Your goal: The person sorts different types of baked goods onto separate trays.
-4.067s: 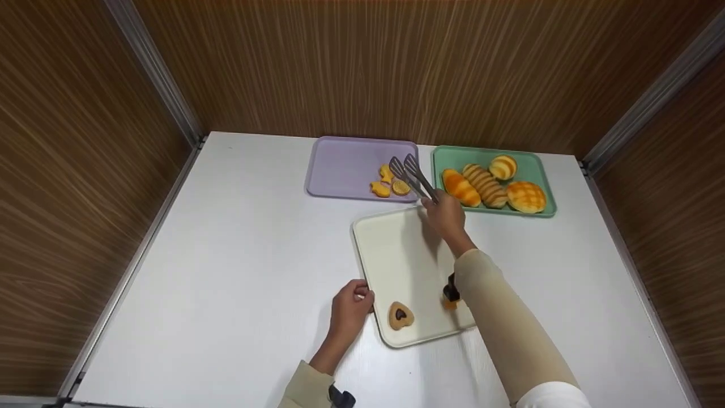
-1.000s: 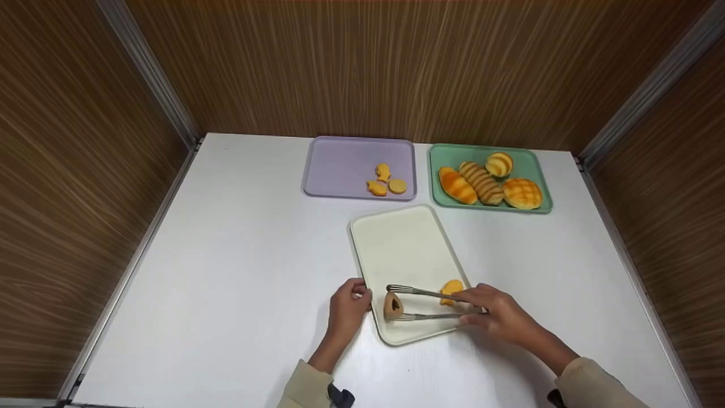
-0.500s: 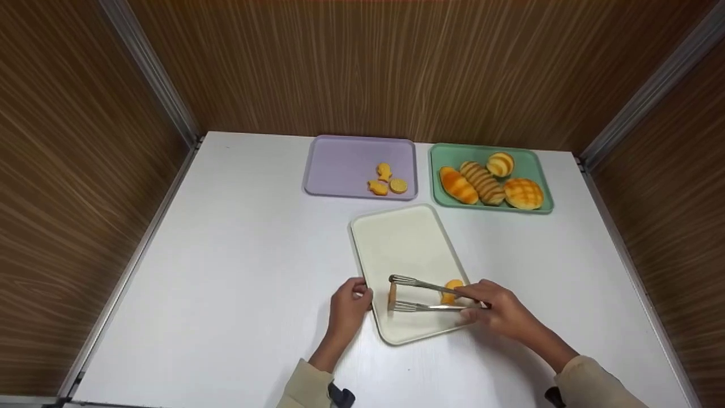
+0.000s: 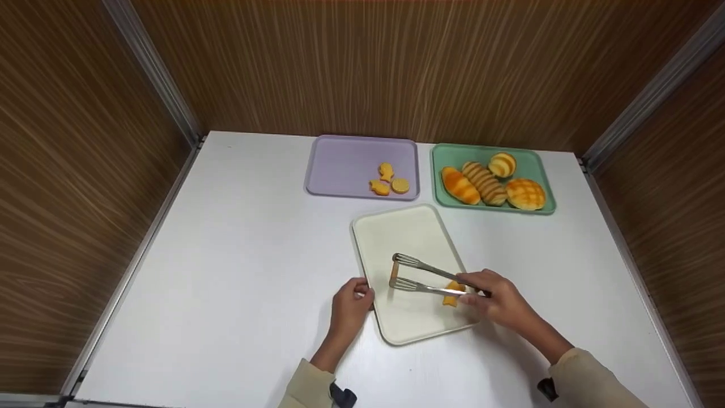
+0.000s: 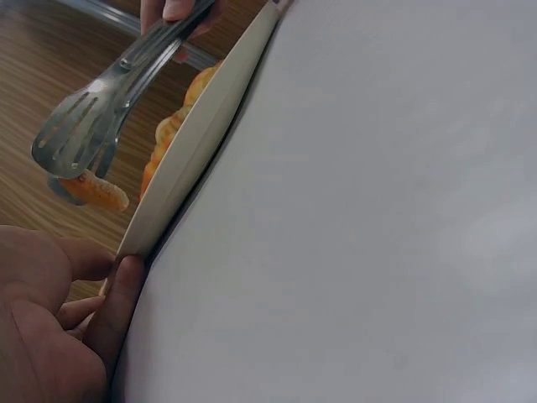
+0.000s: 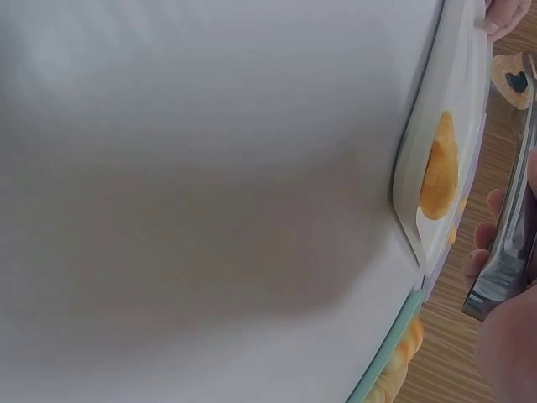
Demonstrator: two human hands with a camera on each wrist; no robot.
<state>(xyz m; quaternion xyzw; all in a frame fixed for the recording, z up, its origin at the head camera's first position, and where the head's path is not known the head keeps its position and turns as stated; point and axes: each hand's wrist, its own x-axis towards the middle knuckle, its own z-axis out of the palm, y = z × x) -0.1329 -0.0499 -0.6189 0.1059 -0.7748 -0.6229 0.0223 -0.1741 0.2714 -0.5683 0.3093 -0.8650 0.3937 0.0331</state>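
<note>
My right hand (image 4: 498, 297) grips metal slotted tongs (image 4: 422, 264). Between the tong tips a heart-shaped cookie (image 4: 395, 270) is held on edge, raised above the cream tray (image 4: 410, 241). Its dark heart centre shows in the right wrist view, where the cookie (image 6: 512, 81) is partly cut off. My left hand (image 4: 350, 306) pinches the tray's left rim; in the left wrist view its fingers (image 5: 117, 302) lie against that edge. A yellow fish-shaped cookie (image 4: 451, 296) lies on the tray beneath the tongs, partly hidden by them.
A purple tray (image 4: 342, 167) at the back holds two fish-shaped cookies (image 4: 386, 171) and a round cookie (image 4: 400, 186). Right of it, a green tray (image 4: 535, 167) bears several breads (image 4: 484, 182). Wood-grain panels (image 4: 362, 68) wall in the white table (image 4: 243, 255).
From over the purple tray, my right hand came back with the tongs and took hold of the heart cookie. The cookie turned on edge and moved toward the back. My left hand stayed put.
</note>
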